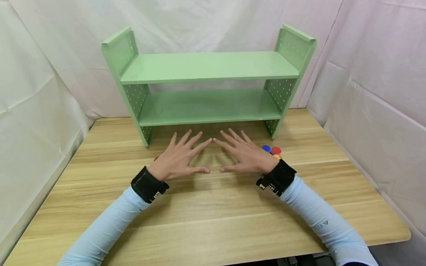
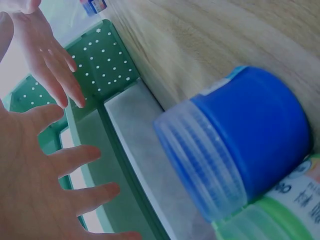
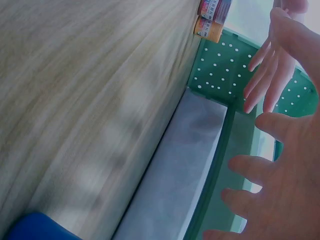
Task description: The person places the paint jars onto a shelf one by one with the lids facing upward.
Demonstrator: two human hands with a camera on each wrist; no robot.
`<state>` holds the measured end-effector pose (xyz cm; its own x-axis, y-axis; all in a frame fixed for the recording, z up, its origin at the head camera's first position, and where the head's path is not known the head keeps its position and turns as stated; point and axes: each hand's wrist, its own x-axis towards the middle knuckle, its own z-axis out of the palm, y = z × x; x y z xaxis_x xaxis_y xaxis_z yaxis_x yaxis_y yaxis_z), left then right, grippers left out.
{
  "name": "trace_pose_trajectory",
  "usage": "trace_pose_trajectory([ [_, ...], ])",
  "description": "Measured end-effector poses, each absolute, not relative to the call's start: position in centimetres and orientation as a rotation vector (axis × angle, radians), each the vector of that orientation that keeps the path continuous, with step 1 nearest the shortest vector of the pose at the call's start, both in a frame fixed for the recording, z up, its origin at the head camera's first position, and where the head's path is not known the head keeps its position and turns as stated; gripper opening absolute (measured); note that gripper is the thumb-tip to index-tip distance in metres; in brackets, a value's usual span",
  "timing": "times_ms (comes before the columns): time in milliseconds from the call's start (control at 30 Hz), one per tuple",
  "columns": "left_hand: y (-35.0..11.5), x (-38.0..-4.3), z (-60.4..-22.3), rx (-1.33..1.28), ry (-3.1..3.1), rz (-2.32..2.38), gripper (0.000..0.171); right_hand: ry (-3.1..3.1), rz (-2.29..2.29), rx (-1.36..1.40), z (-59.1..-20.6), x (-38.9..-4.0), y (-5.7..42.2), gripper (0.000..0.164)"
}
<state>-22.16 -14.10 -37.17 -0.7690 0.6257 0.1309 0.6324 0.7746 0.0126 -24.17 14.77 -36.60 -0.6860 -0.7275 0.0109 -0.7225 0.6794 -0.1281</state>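
- Wood-grained table, white cloth hanging behind and at both sides; a two-tier green shelf stands along the table's far edge
- Left hand and right hand over the table's middle, palms down, fingers spread wide, grips slack, index tips almost meeting
- Blue jar, red jar and orange jar beside the right wrist, towards the table's right edge, partly hidden
- Left-wrist view: another blue jar, close up, against a green-lidded jar, cut off; its label is hard to read
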Motion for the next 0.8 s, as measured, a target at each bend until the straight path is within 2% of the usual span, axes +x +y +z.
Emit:
trace_pose_trajectory([
  [400, -14.5, -22.3, -36.4, -0.979, -2.89, -0.097, 0.089, 2.871, -0.224, -1.249, -36.2, -24.2, 15.0, 0.094],
  [800, -17.7, -23.6, -35.1, -0.926, -3.018, -0.241, 0.053, 2.991, -0.36, -1.315, -35.3, -24.6, 15.5, 0.074],
])
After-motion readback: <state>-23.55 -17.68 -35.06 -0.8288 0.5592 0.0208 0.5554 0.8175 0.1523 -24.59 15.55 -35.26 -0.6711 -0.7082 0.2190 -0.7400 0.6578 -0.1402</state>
